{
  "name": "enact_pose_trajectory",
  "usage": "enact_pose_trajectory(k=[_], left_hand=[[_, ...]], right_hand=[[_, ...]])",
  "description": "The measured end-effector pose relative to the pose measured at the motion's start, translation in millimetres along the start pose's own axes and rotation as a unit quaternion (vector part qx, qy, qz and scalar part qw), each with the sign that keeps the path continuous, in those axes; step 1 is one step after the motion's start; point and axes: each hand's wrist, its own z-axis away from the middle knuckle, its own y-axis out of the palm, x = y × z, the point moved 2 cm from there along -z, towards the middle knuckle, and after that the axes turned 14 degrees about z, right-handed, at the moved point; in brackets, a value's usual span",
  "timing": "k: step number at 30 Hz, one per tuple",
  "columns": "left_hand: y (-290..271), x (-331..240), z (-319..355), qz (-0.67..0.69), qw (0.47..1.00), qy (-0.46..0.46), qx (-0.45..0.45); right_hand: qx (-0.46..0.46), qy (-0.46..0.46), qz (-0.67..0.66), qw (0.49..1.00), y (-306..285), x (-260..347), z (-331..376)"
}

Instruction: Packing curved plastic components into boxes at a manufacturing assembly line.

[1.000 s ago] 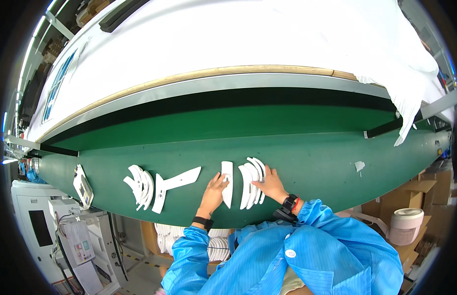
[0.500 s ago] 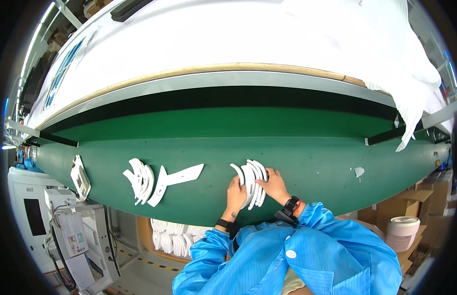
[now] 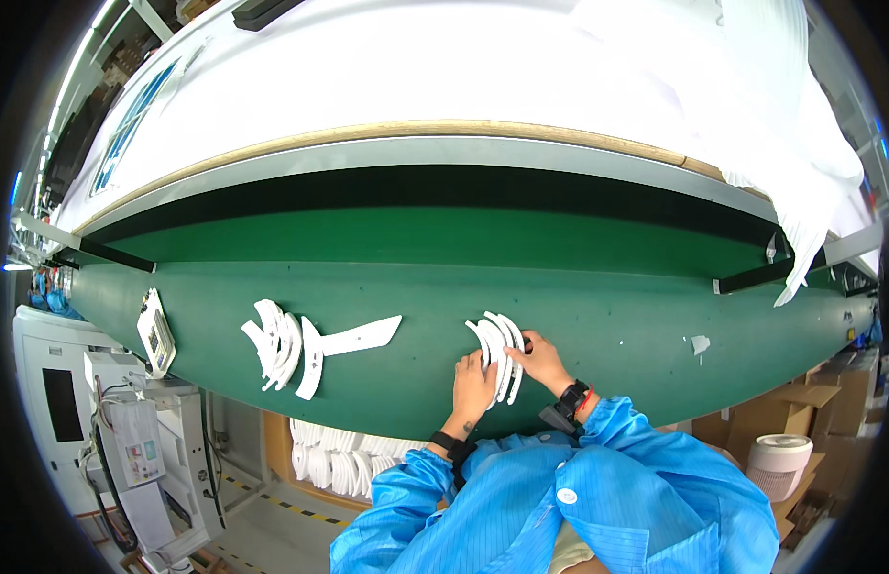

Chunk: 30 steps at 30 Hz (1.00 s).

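I'm squaring the white curved pieces [image 3: 497, 349] on the green desk [image 3: 597, 316]; left hand [image 3: 473, 383] lies flat on them, right hand's [image 3: 542, 362] fingers pinch their edge. Next, I judge, calls for evening the stack.

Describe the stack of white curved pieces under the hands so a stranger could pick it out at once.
Start at the long green table. Near its front edge lie two fanned stacks of white curved pieces. The right stack is the one meant: the left hand and right hand rest on it, while the left stack lies untouched beside a long white strip.

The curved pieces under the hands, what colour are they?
White. The curved pieces sit fanned on the green table, clear in the head view.
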Motion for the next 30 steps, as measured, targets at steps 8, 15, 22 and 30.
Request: enact_pose_trajectory(k=[8, 15, 22, 30], left_hand=[[-3, 12, -20, 0.01, 1.0, 0.0, -0.023], [-37, 21, -45, 0.106, 0.992, -0.033, 0.053], [-139, 58, -55, -0.287, 0.937, -0.106, -0.169], [-126, 52, -63, -0.258, 0.962, -0.081, -0.027]], right_hand=[[-0.034, -0.04, 0.004, 0.999, -4, 33, 0], [0.006, -0.066, -0.011, 0.998, -6, 35, -8], [0.036, -0.022, -0.026, 0.999, 9, 16, -9], [0.029, -0.015, -0.021, 0.999, -1, 24, -6]])
